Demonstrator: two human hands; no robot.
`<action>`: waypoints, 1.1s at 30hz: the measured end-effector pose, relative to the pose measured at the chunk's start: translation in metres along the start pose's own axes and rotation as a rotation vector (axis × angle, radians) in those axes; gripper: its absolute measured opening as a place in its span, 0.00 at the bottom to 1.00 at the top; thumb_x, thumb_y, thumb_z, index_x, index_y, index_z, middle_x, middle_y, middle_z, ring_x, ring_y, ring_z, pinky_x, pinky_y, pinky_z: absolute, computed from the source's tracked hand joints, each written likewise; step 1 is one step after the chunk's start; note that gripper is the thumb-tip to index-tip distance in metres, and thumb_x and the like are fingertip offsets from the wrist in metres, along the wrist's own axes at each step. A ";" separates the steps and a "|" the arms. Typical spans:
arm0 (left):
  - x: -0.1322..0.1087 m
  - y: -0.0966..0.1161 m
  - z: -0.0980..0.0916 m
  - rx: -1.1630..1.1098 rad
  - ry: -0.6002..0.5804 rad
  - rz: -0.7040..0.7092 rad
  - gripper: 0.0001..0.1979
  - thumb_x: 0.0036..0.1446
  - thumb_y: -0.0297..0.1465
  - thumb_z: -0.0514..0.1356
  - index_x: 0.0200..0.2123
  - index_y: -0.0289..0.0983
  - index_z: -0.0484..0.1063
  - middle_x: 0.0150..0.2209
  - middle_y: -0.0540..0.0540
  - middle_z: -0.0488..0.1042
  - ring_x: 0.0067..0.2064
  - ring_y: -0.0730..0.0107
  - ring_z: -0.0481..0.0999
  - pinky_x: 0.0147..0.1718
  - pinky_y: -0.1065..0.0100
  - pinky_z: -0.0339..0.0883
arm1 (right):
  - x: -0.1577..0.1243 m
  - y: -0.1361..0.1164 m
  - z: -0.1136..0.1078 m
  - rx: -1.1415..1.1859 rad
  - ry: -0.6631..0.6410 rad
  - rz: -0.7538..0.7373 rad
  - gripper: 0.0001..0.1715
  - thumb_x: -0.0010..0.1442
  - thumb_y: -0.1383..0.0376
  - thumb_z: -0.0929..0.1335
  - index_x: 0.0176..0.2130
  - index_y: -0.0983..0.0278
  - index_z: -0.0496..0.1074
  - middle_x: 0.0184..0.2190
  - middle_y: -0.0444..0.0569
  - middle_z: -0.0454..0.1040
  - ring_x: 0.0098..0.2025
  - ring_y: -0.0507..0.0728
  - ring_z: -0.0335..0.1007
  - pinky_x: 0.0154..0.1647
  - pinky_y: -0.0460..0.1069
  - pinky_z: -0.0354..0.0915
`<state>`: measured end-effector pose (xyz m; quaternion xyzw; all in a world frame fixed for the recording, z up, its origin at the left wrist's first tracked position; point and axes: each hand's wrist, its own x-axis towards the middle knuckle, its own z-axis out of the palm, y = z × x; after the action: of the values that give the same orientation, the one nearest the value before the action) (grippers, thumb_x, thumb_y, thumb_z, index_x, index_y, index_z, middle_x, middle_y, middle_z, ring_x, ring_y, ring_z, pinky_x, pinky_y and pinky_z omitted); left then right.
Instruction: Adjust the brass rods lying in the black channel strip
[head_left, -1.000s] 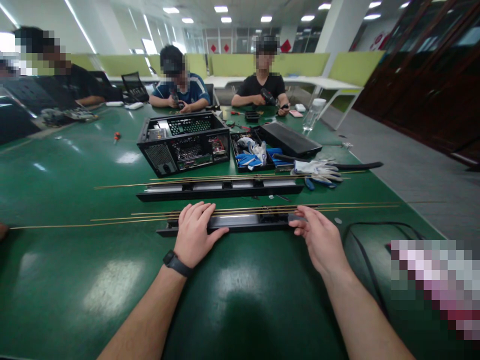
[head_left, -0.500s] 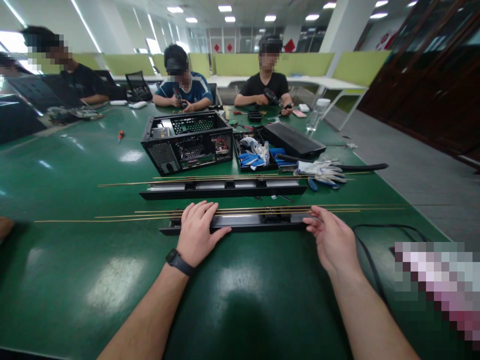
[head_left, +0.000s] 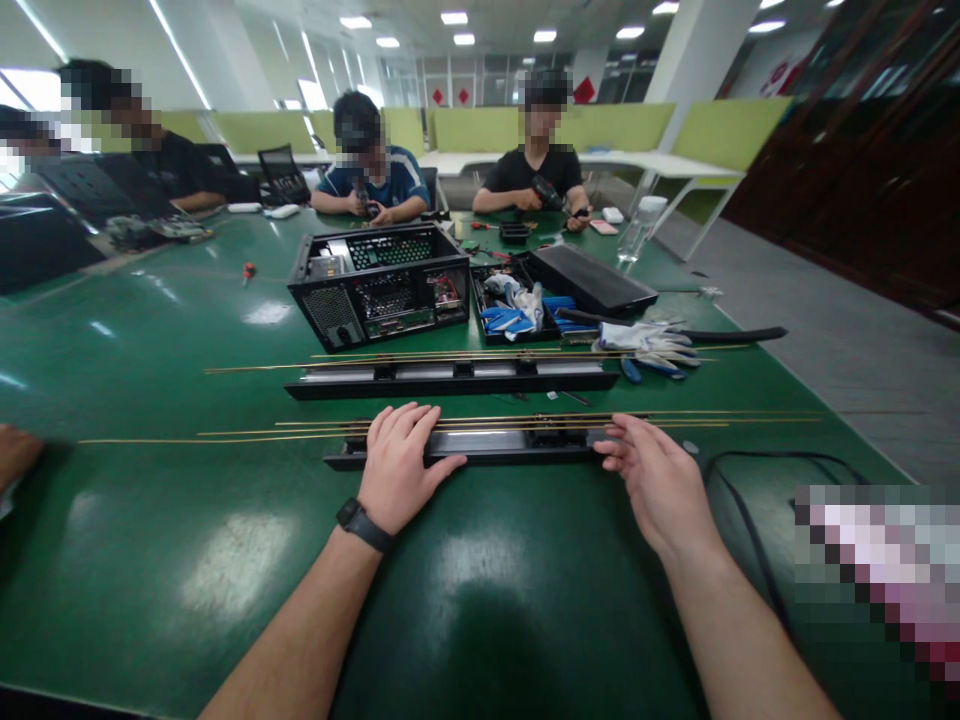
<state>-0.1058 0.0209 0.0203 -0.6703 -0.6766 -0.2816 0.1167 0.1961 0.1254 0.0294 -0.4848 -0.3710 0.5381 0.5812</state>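
A black-edged channel rail (head_left: 517, 447) with a pale inner face lies across the table before me. Several long thin brass-coloured rods (head_left: 247, 432) run along it and stick out past both ends. My left hand (head_left: 401, 455) rests over the rail's left part and the rods, fingers stretched flat and thumb out along the front edge. At the rail's right end is my right hand (head_left: 664, 475), fingers loosely bent and apart, fingertips at the rods. Whether they touch a rod I cannot tell. Behind lies a second similar rail (head_left: 420, 380), also with rods along it.
An open black computer case (head_left: 382, 285) stands beyond the rails. Right of it are a tray with gloves (head_left: 517, 310), a black panel (head_left: 592, 280) and white-blue gloves (head_left: 649, 345). A black cable (head_left: 750, 520) lies at right. Another person's hand (head_left: 19, 455) shows at left.
My right hand has shifted slightly left along the rail, and a small round disc now shows beside it. My left hand stays in place. The other person's hand reaches further into view.
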 end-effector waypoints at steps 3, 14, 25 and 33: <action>0.000 0.001 -0.001 -0.001 -0.002 -0.005 0.31 0.57 0.47 0.70 0.59 0.38 0.73 0.57 0.37 0.77 0.61 0.45 0.73 0.67 0.43 0.57 | 0.000 0.000 0.000 0.001 -0.003 -0.007 0.24 0.51 0.53 0.79 0.41 0.67 0.80 0.37 0.54 0.78 0.34 0.54 0.77 0.27 0.43 0.70; 0.000 0.000 0.000 -0.005 -0.011 -0.009 0.32 0.57 0.47 0.70 0.60 0.39 0.73 0.58 0.37 0.77 0.62 0.45 0.73 0.67 0.43 0.57 | 0.001 -0.002 -0.001 -0.021 -0.009 -0.018 0.24 0.51 0.51 0.79 0.40 0.66 0.80 0.37 0.54 0.78 0.34 0.54 0.77 0.27 0.43 0.69; 0.000 0.000 -0.001 0.000 -0.018 -0.013 0.32 0.57 0.47 0.70 0.60 0.39 0.72 0.58 0.37 0.77 0.62 0.45 0.73 0.67 0.44 0.56 | 0.003 0.000 -0.003 -0.040 -0.018 -0.014 0.24 0.50 0.51 0.79 0.39 0.66 0.80 0.38 0.54 0.78 0.35 0.54 0.77 0.27 0.43 0.69; 0.000 0.001 -0.001 -0.006 -0.015 -0.014 0.32 0.57 0.47 0.70 0.60 0.39 0.72 0.58 0.37 0.77 0.62 0.45 0.72 0.67 0.43 0.57 | 0.003 -0.002 -0.004 -0.031 -0.004 -0.021 0.23 0.50 0.53 0.79 0.39 0.66 0.80 0.42 0.54 0.79 0.37 0.55 0.78 0.27 0.43 0.70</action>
<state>-0.1049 0.0205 0.0216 -0.6682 -0.6811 -0.2795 0.1076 0.2010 0.1273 0.0295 -0.4886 -0.3858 0.5271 0.5785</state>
